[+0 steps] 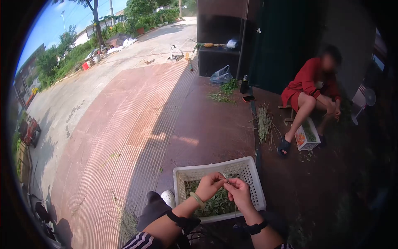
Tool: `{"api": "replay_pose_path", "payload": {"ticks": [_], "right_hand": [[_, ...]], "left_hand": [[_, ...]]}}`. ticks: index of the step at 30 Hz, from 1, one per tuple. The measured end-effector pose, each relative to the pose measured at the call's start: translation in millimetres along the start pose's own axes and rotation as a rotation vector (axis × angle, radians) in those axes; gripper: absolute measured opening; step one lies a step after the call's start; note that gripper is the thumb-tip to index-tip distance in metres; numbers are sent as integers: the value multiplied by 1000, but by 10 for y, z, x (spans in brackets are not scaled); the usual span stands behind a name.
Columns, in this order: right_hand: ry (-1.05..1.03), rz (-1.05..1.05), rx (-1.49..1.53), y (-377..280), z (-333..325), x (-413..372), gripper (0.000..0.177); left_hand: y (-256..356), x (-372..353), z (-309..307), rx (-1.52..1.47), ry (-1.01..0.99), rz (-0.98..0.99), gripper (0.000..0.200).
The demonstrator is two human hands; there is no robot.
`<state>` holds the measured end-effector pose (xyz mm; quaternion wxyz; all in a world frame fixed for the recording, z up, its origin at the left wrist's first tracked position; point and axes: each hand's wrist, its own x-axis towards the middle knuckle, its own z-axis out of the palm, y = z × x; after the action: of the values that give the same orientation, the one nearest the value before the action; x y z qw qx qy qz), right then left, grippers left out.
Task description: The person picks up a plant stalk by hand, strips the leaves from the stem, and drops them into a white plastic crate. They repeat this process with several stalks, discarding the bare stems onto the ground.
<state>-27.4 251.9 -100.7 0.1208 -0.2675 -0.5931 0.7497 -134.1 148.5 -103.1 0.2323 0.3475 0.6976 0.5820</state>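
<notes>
My left hand (pixel 208 186) and my right hand (pixel 239 193) meet fingertip to fingertip, both closed in a pinch. Between them is a thin green plant stem (pixel 225 176), its lower part hidden by my fingers. Directly below, a white plastic basket (pixel 252 171) with slotted walls holds a layer of loose green leaves (pixel 213 206). My left wrist carries a pale bangle (pixel 197 199), and dark bands circle both forearms.
A person in red (pixel 309 79) sits at the right by a smaller white basket (pixel 307 143) of greens. Bare stalks (pixel 264 122) lie on the floor between us. Further back are a phone (pixel 249 98), a dark bottle (pixel 244 84), a plastic bag (pixel 221 75) and more greens (pixel 229 86).
</notes>
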Motion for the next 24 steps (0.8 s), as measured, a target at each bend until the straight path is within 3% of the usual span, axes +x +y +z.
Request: {"api": "replay_pose_path", "payload": {"ticks": [6,10,16,18,20,23,24], "right_hand": [[58,-23,44,-25,-103,-1,9],[81,41,-102,111,-126,51,11],[101,-86,-324,-26,-19,1,18],[150,-204,-326,122,-72,56,20],[155,-164,-325,121,-186,34,19],[102,-64,-154,31,-205,1,16],[89,-29,-73,-5,-223,0,15]], "left_hand": [[3,-3,10,41,-45,32,16],[-38,7,49,126,-26,99,15],[-77,-8,63,192,105,40,14],[-260,114,-26,-132,243,9,13],[-221,146,-186,-102,251,-81,10],[-345,100,-98,90,191,38,21],[-397,94,-66,73,155,-12,23]]}}
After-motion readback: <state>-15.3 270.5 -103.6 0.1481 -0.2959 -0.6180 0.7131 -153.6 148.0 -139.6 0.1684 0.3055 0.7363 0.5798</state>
